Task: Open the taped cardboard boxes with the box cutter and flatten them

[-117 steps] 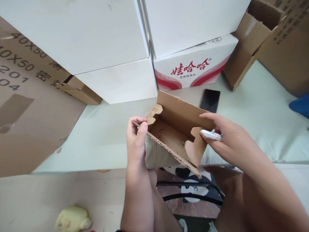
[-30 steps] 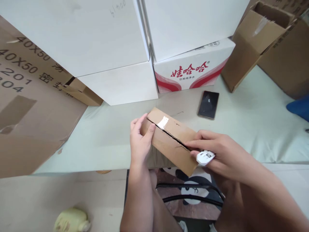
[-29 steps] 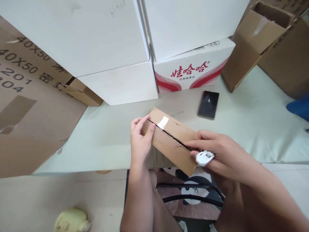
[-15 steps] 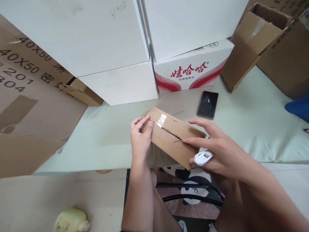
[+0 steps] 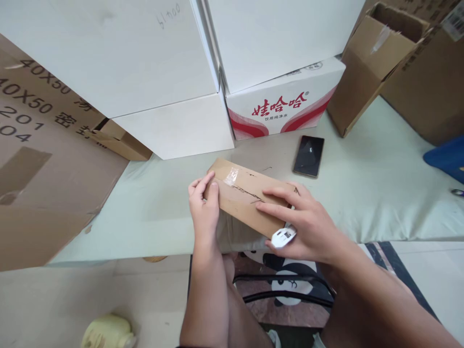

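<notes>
Yellow bottle (image 5: 107, 332) on floor, near left. Left hand (image 5: 203, 205) grips left end of small cardboard box (image 5: 237, 200) at bench's (image 5: 155, 208) near edge; right hand (image 5: 308, 224) grasps white tool (image 5: 283, 237), fingers covering part of box top; phone (image 5: 309, 155), red-white carton (image 5: 284, 108) beyond. Box top, open earlier, now closed.

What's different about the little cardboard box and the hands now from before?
The cardboard box gaped open before; now its top is folded down. The right hand moved from its rim onto the top. The left hand still grips the other end, the right still keeps the small white tool, and the phone hasn't moved.
</notes>
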Demonstrator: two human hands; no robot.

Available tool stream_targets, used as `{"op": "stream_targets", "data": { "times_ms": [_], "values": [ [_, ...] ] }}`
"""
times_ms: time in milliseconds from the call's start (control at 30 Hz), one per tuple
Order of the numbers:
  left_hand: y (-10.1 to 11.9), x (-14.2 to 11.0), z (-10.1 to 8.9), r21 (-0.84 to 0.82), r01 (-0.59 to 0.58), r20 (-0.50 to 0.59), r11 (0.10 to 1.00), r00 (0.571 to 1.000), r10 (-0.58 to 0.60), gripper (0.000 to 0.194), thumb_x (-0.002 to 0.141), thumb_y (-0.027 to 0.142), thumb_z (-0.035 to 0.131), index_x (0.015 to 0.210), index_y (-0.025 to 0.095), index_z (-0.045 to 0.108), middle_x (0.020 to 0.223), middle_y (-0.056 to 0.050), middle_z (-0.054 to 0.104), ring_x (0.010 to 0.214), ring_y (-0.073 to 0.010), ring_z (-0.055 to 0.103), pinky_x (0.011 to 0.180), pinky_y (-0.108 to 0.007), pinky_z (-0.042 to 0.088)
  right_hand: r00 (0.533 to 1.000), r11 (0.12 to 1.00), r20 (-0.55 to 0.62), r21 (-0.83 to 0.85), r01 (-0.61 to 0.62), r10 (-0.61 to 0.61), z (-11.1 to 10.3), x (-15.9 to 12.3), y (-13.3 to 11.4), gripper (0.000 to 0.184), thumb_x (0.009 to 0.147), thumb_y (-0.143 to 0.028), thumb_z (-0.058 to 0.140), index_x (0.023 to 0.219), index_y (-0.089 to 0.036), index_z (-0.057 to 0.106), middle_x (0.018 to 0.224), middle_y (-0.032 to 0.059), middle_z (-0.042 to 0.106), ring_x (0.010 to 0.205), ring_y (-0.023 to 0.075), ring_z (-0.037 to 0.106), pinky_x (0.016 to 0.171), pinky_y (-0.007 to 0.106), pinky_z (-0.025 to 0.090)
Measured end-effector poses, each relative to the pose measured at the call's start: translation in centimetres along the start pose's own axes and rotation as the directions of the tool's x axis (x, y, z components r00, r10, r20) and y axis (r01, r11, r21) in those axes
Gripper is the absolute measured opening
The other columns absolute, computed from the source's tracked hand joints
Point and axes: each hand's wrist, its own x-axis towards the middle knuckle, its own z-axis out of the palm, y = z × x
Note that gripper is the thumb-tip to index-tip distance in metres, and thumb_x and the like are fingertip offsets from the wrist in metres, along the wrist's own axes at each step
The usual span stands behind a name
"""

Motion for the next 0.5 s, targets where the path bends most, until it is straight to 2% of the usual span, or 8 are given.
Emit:
{"op": "stream_targets", "data": {
  "times_ms": [67,133,233,300,400,500],
  "values": [
    [-0.2,0.0,-0.2,-0.027,-0.031,0.038,0.999,0.999,0.032,0.033,0.086,0.039,0.067,0.112,0.023,0.078,0.121,-0.009,0.061,0.122,-0.0237,0.059,0.114,-0.039,0.043,0.992,0.998,-0.123,0.051,0.023,-0.017,-0.3,0.1,0.1,0.054,0.072,-0.040,0.075,0.122,-0.022,0.070,0.129,0.0152,0.066,0.116,0.0355,0.061,0.104,0.062,0.049],
    [-0.4,-0.1,-0.3,-0.081,-0.058,0.067,0.995,0.996,0.063,0.032,0.087,0.043,0.066,0.109,0.023,0.077,0.120,-0.008,0.065,0.121,-0.0243,0.060,0.112,-0.038,0.044,0.978,0.995,-0.207,0.098,0.000,0.020,-1.0,0.2,0.2,0.048,0.075,-0.042,0.072,0.119,-0.023,0.071,0.123,0.0140,0.068,0.112,0.0334,0.065,0.103,0.059,0.050],
    [-0.6,-0.1,-0.5,-0.213,-0.010,0.111,0.977,0.993,0.034,0.036,0.086,0.049,0.066,0.110,0.024,0.073,0.116,-0.007,0.070,0.116,-0.0245,0.063,0.103,-0.036,0.048,0.952,0.965,-0.225,0.209,-0.161,0.208,-2.1,0.2,0.4,0.039,0.078,-0.040,0.072,0.114,-0.026,0.073,0.121,0.0123,0.070,0.114,0.0336,0.066,0.102,0.055,0.052],
    [-0.6,0.0,-0.8,-0.315,0.050,0.158,0.948,0.987,0.000,0.044,0.082,0.053,0.069,0.115,0.025,0.070,0.120,-0.007,0.069,0.115,-0.0250,0.064,0.095,-0.033,0.050,0.912,0.896,-0.191,0.339,-0.287,0.364,-2.7,-0.1,0.8,0.034,0.078,-0.039,0.072,0.110,-0.027,0.075,0.123,0.0107,0.071,0.117,0.0340,0.066,0.102,0.052,0.053],
    [-0.6,0.1,-1.5,-0.410,0.136,0.275,0.902,0.961,-0.020,0.058,0.073,0.058,0.076,0.120,0.025,0.067,0.128,-0.008,0.068,0.118,-0.0276,0.063,0.089,-0.033,0.053,0.818,0.698,-0.073,0.567,-0.437,0.571,-3.3,-0.5,2.1,0.034,0.078,-0.045,0.072,0.107,-0.029,0.077,0.118,0.0069,0.074,0.111,0.0332,0.069,0.091,0.047,0.057],
    [-0.3,-0.4,-2.3,-0.430,0.293,0.431,0.854,0.898,-0.090,0.068,0.068,0.061,0.078,0.125,0.025,0.065,0.128,-0.010,0.068,0.115,-0.0307,0.065,0.089,-0.037,0.055,0.695,0.364,0.153,0.762,-0.535,0.702,-3.3,-0.9,3.5,0.045,0.073,-0.055,0.074,0.108,-0.026,0.076,0.102,0.0080,0.078,0.081,0.0273,0.072,0.060,0.037,0.056]
  ]
}}
